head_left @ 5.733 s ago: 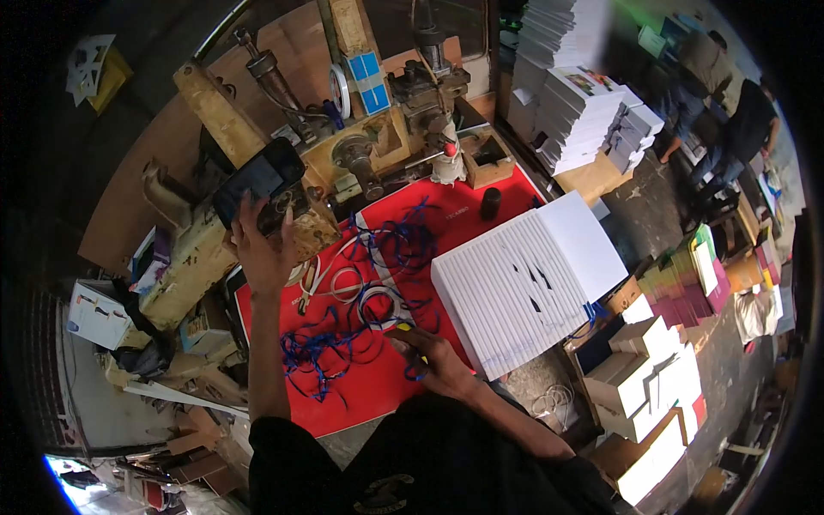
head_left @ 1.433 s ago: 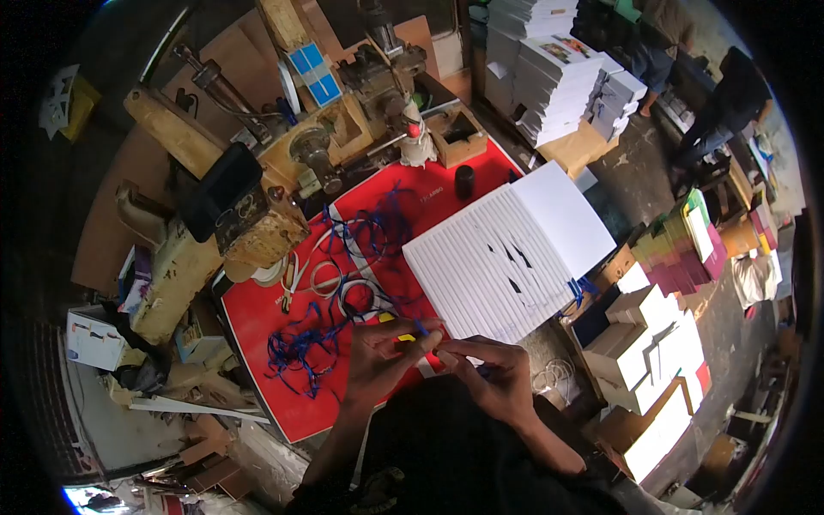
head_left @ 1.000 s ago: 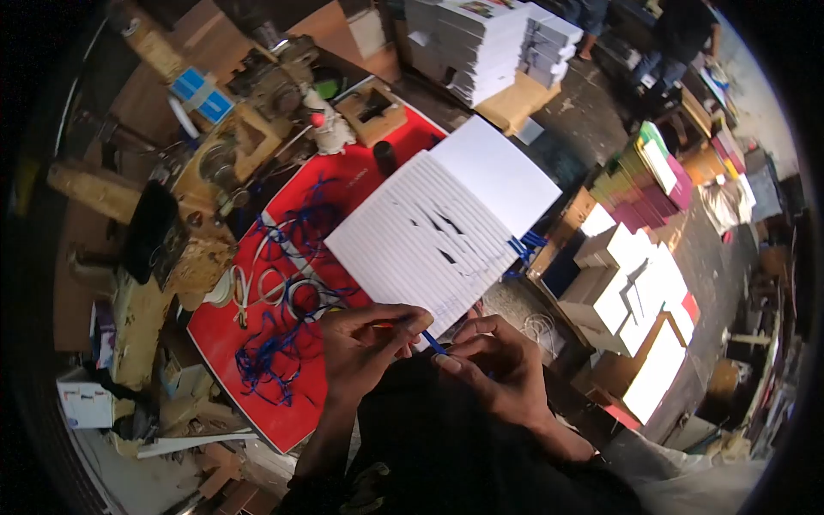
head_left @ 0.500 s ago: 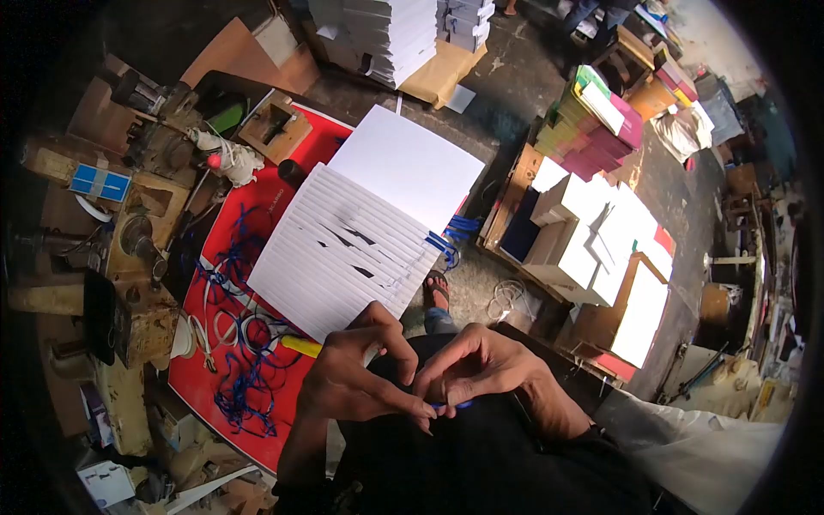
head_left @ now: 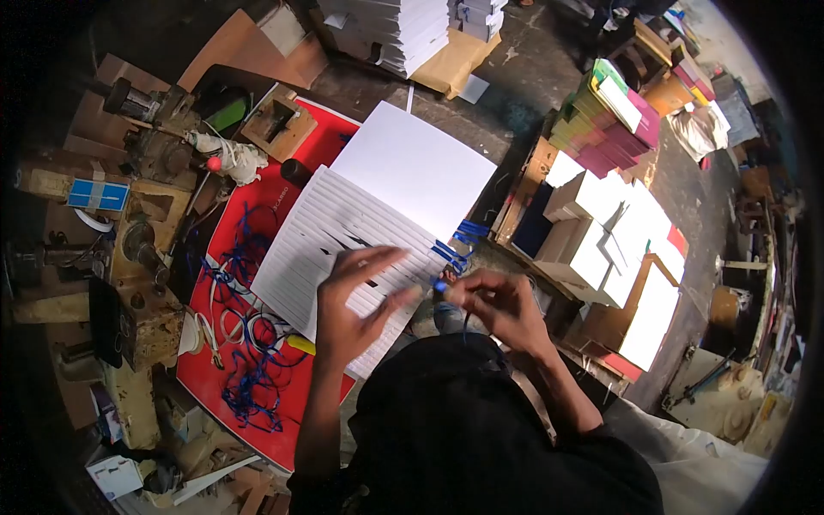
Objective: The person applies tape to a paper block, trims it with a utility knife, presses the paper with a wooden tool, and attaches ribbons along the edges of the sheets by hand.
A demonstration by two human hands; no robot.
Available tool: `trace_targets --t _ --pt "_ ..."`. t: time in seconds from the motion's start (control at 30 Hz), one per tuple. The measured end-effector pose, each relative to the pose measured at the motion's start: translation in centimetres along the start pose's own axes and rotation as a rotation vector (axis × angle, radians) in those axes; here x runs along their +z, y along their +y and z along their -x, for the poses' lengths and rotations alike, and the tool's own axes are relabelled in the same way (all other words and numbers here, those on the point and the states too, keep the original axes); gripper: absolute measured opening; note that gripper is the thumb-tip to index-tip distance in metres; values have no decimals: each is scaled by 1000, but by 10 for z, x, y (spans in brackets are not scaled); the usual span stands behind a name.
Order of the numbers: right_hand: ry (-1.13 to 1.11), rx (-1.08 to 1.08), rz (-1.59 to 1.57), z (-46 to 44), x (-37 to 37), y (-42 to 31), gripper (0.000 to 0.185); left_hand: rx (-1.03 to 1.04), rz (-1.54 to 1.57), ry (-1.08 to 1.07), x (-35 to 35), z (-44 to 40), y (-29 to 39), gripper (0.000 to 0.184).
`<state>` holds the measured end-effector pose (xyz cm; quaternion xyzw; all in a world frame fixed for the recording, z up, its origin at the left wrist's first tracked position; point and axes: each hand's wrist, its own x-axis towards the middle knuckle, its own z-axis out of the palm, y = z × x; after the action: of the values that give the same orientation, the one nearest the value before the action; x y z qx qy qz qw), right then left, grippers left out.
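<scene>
head cam: vs half a sec ago, when both hands met over the dark clothing, they're now apart & further up. left hand point(head_left: 348, 309) is over the ridged white stack point(head_left: 313, 232), thumb & fingers spread wide, nothing seen in its grip. right hand point(head_left: 508, 318) is bent in, thumb & fingertips pinched on a blue ribbon pc point(head_left: 440, 285), blurred, just below the stack's lower right edge; a thin dark strand hangs under the fingers. stack & red tabletop point(head_left: 202, 378) look abt the same as then.

counts: 2 hands, 1 ribbon pc in the right one. 1 ridged stack w/ 1 blank white page point(head_left: 412, 172) along its far side; several blue ribbon ends point(head_left: 452, 255) stick out at its edge, overlapping, can't count. on the red: blue ribbon tangle point(head_left: 249, 408), too knotted to count, 1 yellow handle point(head_left: 300, 344) partly hidden nr left hand, 1 dark cylinder point(head_left: 294, 171), 1 wooden box point(head_left: 300, 142). farther left, 1 red knob point(head_left: 214, 163) & 1 blue pack point(head_left: 99, 195).
</scene>
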<state>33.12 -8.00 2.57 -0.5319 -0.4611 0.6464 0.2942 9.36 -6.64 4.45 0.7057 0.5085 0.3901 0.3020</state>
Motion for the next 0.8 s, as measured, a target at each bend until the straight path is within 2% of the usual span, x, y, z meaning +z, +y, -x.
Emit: trace_targets --t 0.13,0.23,0.33,0.53,0.8 --pt "103 -16 37 -26 -8 18 21 -72 -72 107 22 -10 -25 25" --pt "71 -78 60 -36 -9 24 24 -76 -165 69 32 -12 -29 23" --pt "26 29 89 -41 -12 18 17 -91 -218 95 39 -12 -32 21" --pt "-38 -71 49 -51 -19 33 15 -121 -217 130 44 -14 -29 18" --pt "-58 -56 33 -54 -21 27 16 -101 -255 156 51 -15 -28 32"
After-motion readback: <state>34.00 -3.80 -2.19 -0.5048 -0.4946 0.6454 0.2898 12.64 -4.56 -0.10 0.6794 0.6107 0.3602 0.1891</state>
